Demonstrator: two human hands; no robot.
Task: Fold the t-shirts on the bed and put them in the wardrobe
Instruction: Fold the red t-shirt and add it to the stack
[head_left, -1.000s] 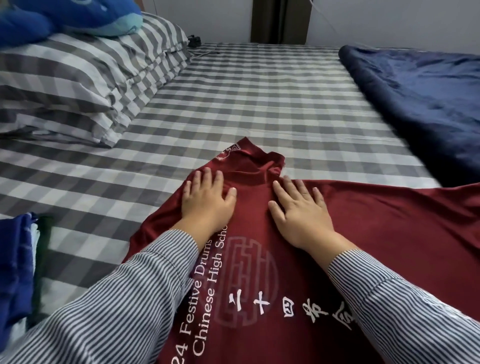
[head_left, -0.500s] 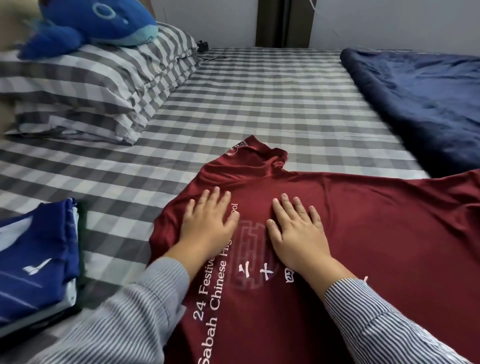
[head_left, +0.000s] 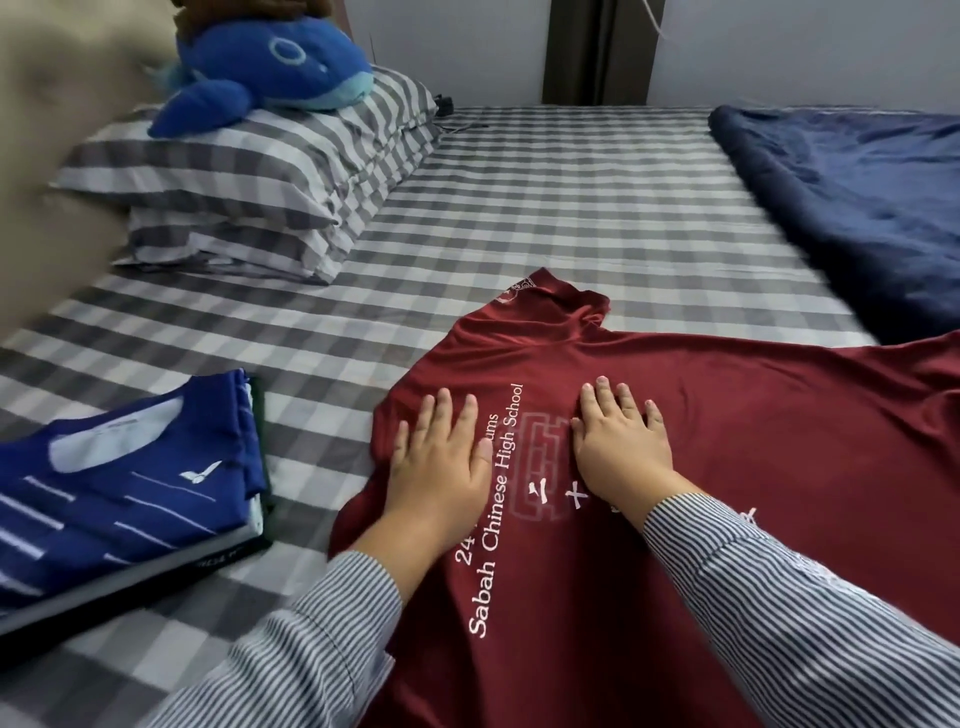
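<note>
The red t-shirt (head_left: 727, 467) lies spread print-up on the checked bed (head_left: 571, 208), its length running from the person toward the blue blanket (head_left: 857, 208), its sleeve pointing up the bed. The left hand (head_left: 441, 467) and right hand (head_left: 621, 447) press flat on it, fingers straight, gripping nothing. The left hand is nearer the shirt's edge, beside the folded blue shirts (head_left: 124, 499), so folding likely starts there.

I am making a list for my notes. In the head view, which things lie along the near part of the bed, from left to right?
Folded blue shirts → left hand → right hand, both hands flat on the maroon t-shirt → navy blanket, farther back at the right edge.
</note>
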